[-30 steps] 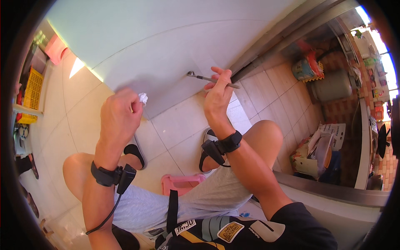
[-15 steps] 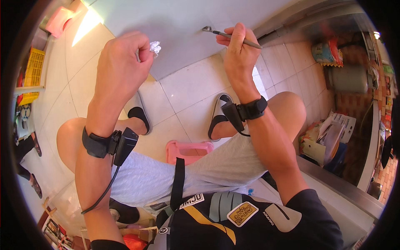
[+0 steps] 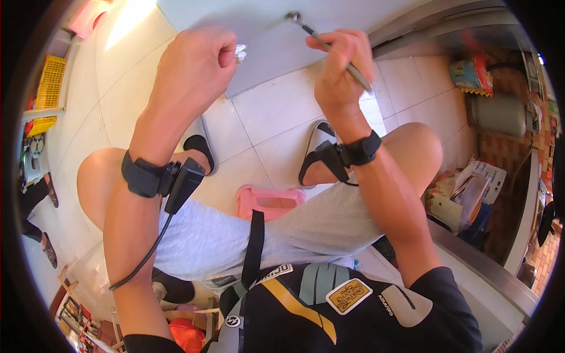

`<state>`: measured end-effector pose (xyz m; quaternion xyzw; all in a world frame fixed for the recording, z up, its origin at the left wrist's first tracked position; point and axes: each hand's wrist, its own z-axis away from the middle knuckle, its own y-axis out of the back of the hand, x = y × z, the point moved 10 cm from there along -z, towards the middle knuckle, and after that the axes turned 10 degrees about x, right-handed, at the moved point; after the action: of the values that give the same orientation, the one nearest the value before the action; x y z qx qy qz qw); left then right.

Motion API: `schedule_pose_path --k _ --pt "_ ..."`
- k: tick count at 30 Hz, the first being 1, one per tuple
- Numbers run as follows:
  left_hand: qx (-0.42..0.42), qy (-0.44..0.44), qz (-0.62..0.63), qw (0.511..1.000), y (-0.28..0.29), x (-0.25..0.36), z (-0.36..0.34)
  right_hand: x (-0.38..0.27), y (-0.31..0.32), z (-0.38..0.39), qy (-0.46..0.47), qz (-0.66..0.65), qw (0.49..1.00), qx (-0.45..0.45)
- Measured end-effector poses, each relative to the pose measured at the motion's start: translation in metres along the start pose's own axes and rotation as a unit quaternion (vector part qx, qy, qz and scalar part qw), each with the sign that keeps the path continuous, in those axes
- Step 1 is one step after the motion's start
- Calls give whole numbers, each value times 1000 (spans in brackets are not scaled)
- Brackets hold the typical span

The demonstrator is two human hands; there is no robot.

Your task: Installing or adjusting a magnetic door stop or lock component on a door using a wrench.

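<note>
Pinched in the fingers of my left hand (image 3: 194,73) is a crumpled white wad, paper or foil-like (image 3: 241,53); only a bit of it shows past the thumb. My right hand (image 3: 344,73) grips a slim tool (image 3: 359,77) with a grey handle. Its small metal head points up and away; what kind of tool it is, I cannot make out. Both hands are held up in front of a smooth pale grey panel (image 3: 259,35). The tool's head is close to that panel, but whether they touch I cannot tell.
Below lies a tiled floor (image 3: 268,112), with a pink plastic stool (image 3: 242,203) between my legs. At the right, cardboard and papers (image 3: 456,197) sit near a grey cylinder (image 3: 500,115). Yellow crates (image 3: 50,82) stand at the left, near another person's legs (image 3: 36,203).
My left hand has shifted right and slightly up. In my right hand the tool has tilted more steeply, its head now higher and its handle end lower.
</note>
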<state>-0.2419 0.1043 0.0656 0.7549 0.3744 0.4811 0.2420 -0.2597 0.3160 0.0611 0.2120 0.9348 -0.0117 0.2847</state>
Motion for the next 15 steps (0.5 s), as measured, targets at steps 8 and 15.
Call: schedule_pose_path --k 8,15 --pt "14 -36 -10 999 -2 -6 2 -20 7 -8 -36 33 999 14" --pt "20 -20 30 999 -1 -5 3 -2 54 -56 -90 -60 985 134"
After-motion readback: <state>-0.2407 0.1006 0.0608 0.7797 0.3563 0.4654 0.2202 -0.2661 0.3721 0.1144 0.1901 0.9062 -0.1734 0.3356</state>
